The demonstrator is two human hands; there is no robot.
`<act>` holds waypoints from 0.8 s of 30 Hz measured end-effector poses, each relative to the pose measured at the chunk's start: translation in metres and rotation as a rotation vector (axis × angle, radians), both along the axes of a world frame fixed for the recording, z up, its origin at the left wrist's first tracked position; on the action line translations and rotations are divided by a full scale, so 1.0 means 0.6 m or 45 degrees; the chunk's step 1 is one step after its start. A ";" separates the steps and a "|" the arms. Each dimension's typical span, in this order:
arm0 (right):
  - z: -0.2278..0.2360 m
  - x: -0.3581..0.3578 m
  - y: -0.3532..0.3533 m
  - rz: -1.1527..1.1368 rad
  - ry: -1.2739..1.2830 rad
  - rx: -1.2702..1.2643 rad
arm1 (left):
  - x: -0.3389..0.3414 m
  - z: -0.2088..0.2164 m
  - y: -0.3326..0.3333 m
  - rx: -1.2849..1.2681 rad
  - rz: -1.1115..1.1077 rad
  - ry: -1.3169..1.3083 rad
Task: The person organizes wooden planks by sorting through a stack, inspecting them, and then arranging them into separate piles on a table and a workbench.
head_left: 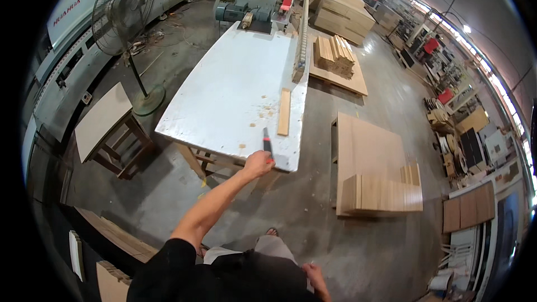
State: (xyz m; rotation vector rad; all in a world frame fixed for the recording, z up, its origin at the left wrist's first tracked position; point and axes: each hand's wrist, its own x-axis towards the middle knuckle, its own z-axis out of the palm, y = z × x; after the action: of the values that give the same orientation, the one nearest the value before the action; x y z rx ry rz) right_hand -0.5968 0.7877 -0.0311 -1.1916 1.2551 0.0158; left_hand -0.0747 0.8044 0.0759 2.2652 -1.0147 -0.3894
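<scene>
Left hand closed around red-black tool at table near edge. Tool long axis toward 12 o'clock. Wood strip at 1 o'clock, parallel, near. Right hand low, grip unclear.

Wood strip on table, near right edge; fan left of table.

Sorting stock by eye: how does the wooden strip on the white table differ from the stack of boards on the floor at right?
The wooden strip is one narrow piece lying flat alone; the stack of boards holds many pieces packed side by side. The strip rests on the white table, the stack on a low platform. Both are pale wood.
</scene>
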 end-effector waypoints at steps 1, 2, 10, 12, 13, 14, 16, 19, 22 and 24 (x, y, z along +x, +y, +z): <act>0.018 0.005 -0.019 -0.038 0.113 0.065 | 0.023 -0.017 -0.041 0.028 0.016 -0.074; 0.012 -0.009 -0.053 -0.039 0.109 0.067 | 0.043 -0.027 -0.091 0.029 0.016 -0.078; -0.010 -0.075 -0.263 -0.341 0.098 -0.140 | 0.087 -0.049 -0.326 0.250 0.500 -0.120; 0.020 -0.024 -0.307 -0.277 0.125 -0.145 | 0.115 -0.073 -0.329 0.288 0.590 -0.168; 0.047 0.011 -0.325 -0.213 0.054 -0.194 | 0.124 -0.088 -0.326 0.315 0.670 -0.204; 0.069 0.042 -0.347 -0.157 -0.012 -0.250 | 0.131 -0.096 -0.327 0.339 0.753 -0.210; 0.085 0.094 -0.396 -0.042 -0.053 -0.349 | 0.140 -0.111 -0.321 0.368 0.826 -0.271; 0.123 0.194 -0.479 0.125 -0.233 -0.456 | 0.136 -0.109 -0.295 0.221 0.749 -0.144; 0.126 0.316 -0.564 0.127 -0.334 -0.629 | 0.088 -0.094 -0.282 -0.375 0.756 0.631; 0.161 0.404 -0.622 0.074 -0.408 -0.440 | 0.012 -0.038 -0.307 -0.501 0.583 1.054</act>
State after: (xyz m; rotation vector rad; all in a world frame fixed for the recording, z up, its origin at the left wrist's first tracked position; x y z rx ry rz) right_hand -0.3546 0.4144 0.0656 -1.4611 0.9621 -0.3486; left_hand -0.0675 0.6205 0.0532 1.6469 -0.1196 -0.7556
